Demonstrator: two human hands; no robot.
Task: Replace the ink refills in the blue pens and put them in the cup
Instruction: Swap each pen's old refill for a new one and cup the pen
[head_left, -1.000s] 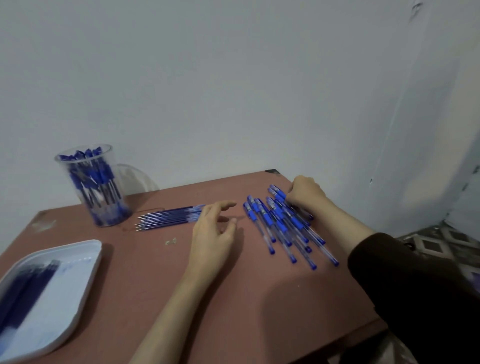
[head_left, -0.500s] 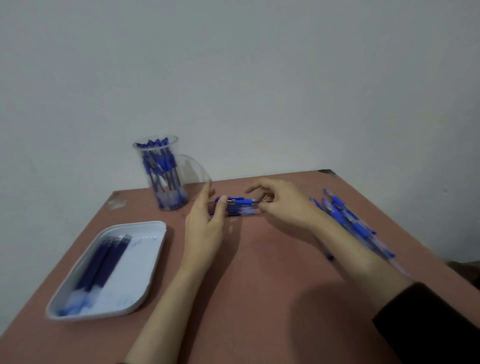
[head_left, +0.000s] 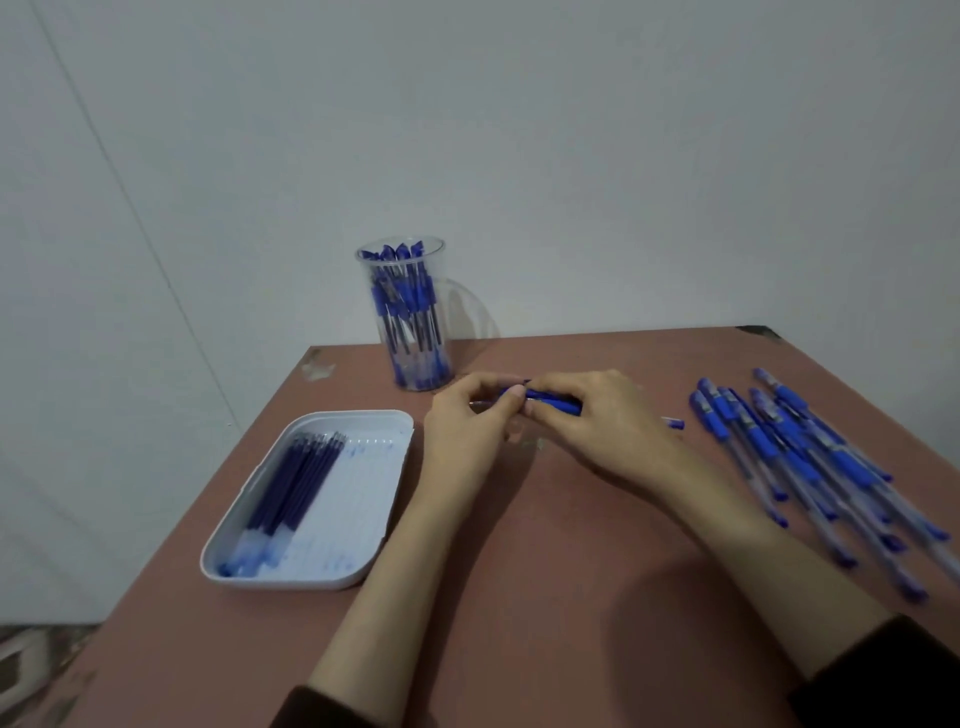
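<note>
Mid-table (head_left: 519, 571), L hand (head_left: 462, 431), R hand (head_left: 597, 426) hold 1 pen (head_left: 553, 401)

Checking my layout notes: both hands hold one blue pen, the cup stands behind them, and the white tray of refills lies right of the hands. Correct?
No. The head view shows the white tray left of the left hand and right hand holding the blue pen; the rest stands.

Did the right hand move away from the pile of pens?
Yes. The right hand was on the pen pile; now it is left of it, nearer the cup, gripping a blue pen together with the left hand.
</note>
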